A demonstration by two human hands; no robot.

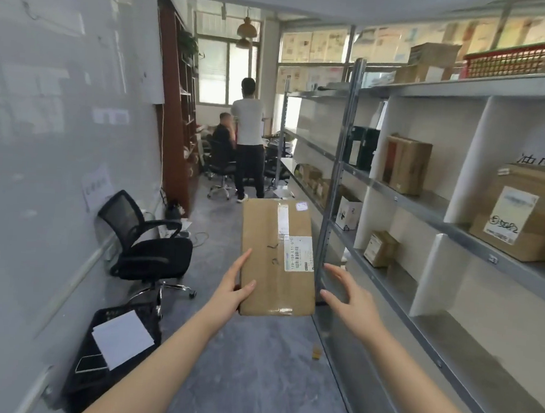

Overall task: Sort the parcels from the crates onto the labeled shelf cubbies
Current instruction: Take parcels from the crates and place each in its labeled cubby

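**Cardboard parcel held out in the aisle, one hand gripping, the other ready**

The flat cardboard parcel (277, 258) is in the air above the aisle, its long side pointing away and its right edge close in front of the steel upright (337, 178) of the shelving. The left hand (230, 287) pinches the near left corner, thumb on the top face and forefinger along the edge; the fingers underneath are hidden. The right hand (348, 295) is spread with straight fingers just beside the near right edge; I cannot tell whether it touches.

One hand keeps it level, so it is probably light. The board looks stiff, but the glossy tape may be slippery. A hold on both long edges, clear of the shipping label (298, 253), should suit it best.

An office chair (146, 246) and a black crate (112, 356) stand to the left, with open floor ahead. The cubbies to the right are open-fronted and split by white dividers (431, 275). The upright and the shelf lips are the edges to clear.
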